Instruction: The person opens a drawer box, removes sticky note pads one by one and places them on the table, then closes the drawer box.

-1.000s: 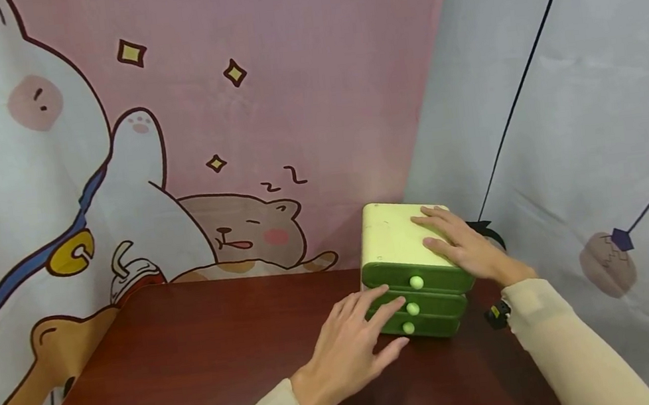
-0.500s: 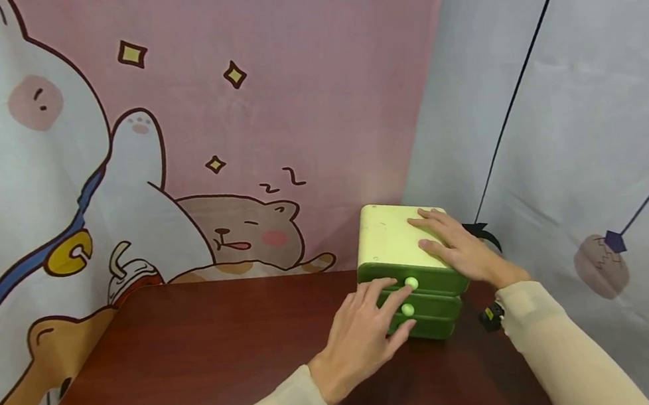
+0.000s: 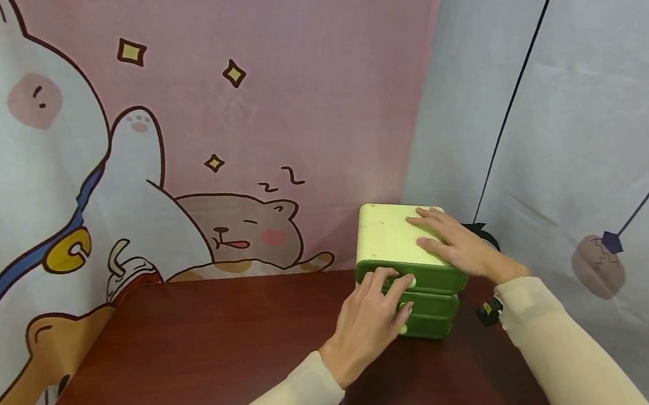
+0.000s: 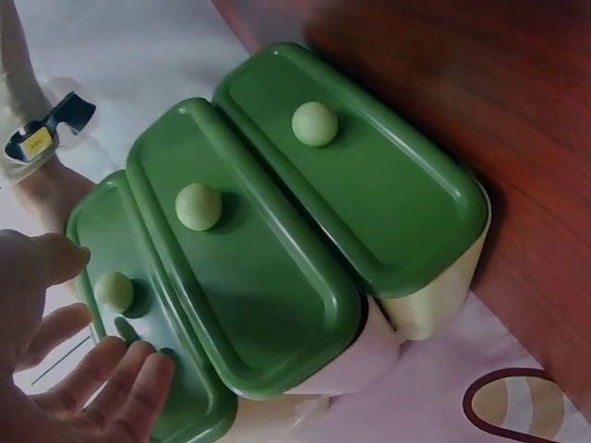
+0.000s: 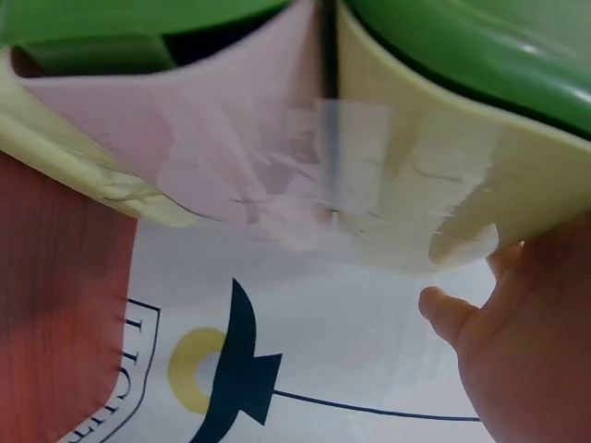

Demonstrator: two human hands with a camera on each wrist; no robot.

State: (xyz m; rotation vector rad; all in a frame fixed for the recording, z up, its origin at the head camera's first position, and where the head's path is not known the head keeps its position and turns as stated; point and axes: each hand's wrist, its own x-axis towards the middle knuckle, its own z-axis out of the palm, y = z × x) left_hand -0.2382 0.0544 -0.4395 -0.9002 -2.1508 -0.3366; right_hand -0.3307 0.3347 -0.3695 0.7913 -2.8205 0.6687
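A small three-tier drawer cabinet [image 3: 390, 232] with a cream top and green drawer fronts stands at the right of the table. My left hand [image 3: 368, 321] reaches in front of it, fingers loosely bent around the top drawer's round pale green knob [image 4: 114, 291]. In the left wrist view a gap shows between that knob and the fingers. The middle knob [image 4: 199, 207] and the bottom knob [image 4: 315, 124] lie farther from this hand. Flat on the cabinet's top rests my right hand [image 3: 456, 247], fingers spread. A narrow dark opening shows behind the middle drawer's front [image 5: 138, 28].
The dark red-brown table [image 3: 227, 347] stretches left of the cabinet. A printed cloth [image 3: 312, 97] with cartoon animals hangs behind, and a grey-white cloth [image 3: 607, 97] hangs on the right. A black band with a yellow label [image 3: 489, 310] sits at the right wrist.
My left hand has moved right and up from the side of the drawer fronts to the top knob. The right hand keeps its place on the cabinet's top.
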